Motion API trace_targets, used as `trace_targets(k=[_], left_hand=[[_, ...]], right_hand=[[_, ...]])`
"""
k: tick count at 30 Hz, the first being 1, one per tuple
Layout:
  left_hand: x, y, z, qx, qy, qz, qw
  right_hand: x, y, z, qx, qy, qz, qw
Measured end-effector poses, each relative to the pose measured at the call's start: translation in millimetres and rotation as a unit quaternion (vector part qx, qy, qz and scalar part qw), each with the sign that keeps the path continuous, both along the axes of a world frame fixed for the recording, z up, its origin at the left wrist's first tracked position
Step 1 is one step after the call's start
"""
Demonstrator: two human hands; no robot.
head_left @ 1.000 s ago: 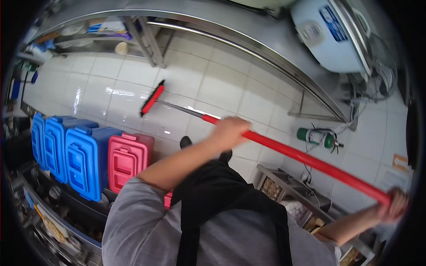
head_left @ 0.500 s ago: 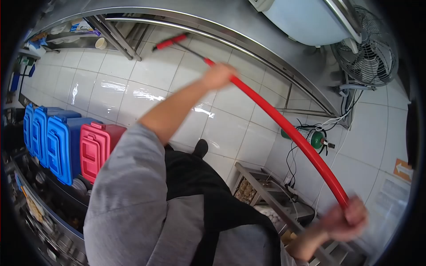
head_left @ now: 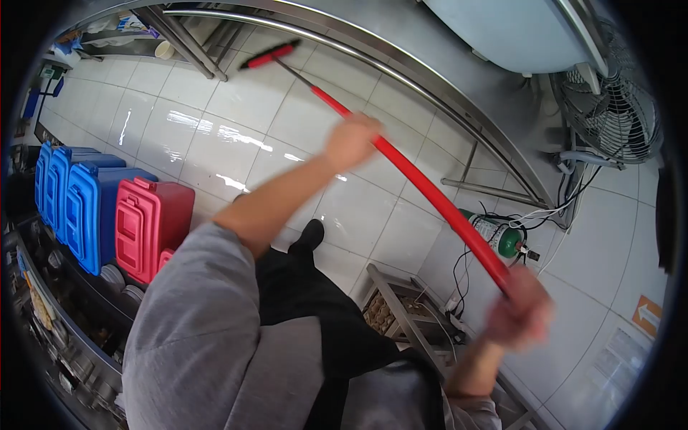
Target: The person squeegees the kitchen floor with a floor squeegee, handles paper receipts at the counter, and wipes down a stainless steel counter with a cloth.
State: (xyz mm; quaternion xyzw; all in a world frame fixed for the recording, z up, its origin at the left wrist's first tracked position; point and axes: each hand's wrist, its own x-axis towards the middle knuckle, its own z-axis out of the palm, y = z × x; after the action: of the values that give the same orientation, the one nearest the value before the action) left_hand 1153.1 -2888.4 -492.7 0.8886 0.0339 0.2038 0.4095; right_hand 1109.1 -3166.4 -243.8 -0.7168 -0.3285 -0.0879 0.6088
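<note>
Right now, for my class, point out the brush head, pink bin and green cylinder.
Brush head [head_left: 271,56], head camera view: its red block.
Pink bin [head_left: 141,226], head camera view: its lid.
Green cylinder [head_left: 490,231], head camera view: its pale label.

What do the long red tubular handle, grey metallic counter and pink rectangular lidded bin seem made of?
Red handle: smooth, perhaps plastic or coated metal; its even colour leaves this open.
Counter: probably stainless steel, satin, with bright edge highlights.
Bin: likely moulded plastic, semi-matte, with raised lid panels.
</note>
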Motion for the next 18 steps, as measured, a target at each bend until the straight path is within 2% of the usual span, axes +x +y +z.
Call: trace_targets(k=[1,3,5,6,8,10,11,12,13,14,15,17,18], left_hand=[[-10,-33,30,-0.029,-0.068,-0.039,0.996],[-30,-84,81,-0.062,-0.116,-0.110,0.985],[-39,-99,117,-0.091,-0.122,-0.132,0.979],[-42,-101,126,-0.109,-0.119,-0.136,0.977],[-39,-99,122,-0.132,-0.118,-0.132,0.975],[-10,-77,91,-0.132,-0.189,-0.059,0.971],[10,-61,65,-0.115,-0.226,-0.022,0.967],[29,-45,35,-0.098,-0.260,0.013,0.961],[42,-36,-3,-0.125,-0.198,0.075,0.969],[44,-31,-24,-0.151,-0.133,0.135,0.970],[43,-30,-43,-0.157,-0.128,0.135,0.970],[33,-23,-50,-0.074,-0.107,0.093,0.987],[27,-34,-48,-0.078,-0.103,0.092,0.987]], right_hand=[[-9,-20,47,0.065,0.013,-0.016,0.998],[-15,-35,127,0.142,0.038,0.182,0.972],[-32,-31,169,0.144,0.026,0.278,0.949],[-36,-24,173,0.171,0.004,0.319,0.932],[-38,-18,164,0.155,-0.028,0.342,0.926],[-44,-5,123,0.179,-0.064,0.241,0.952],[-44,-3,88,0.068,-0.093,0.135,0.984],[-44,4,52,-0.001,-0.066,0.075,0.995],[-43,20,17,-0.077,-0.038,0.022,0.996],[-34,38,-36,0.006,-0.075,0.030,0.997],[-41,40,-38,0.000,-0.071,0.029,0.997],[-46,46,-36,-0.062,-0.030,0.103,0.992],[-50,39,-18,-0.041,-0.047,0.092,0.994]])
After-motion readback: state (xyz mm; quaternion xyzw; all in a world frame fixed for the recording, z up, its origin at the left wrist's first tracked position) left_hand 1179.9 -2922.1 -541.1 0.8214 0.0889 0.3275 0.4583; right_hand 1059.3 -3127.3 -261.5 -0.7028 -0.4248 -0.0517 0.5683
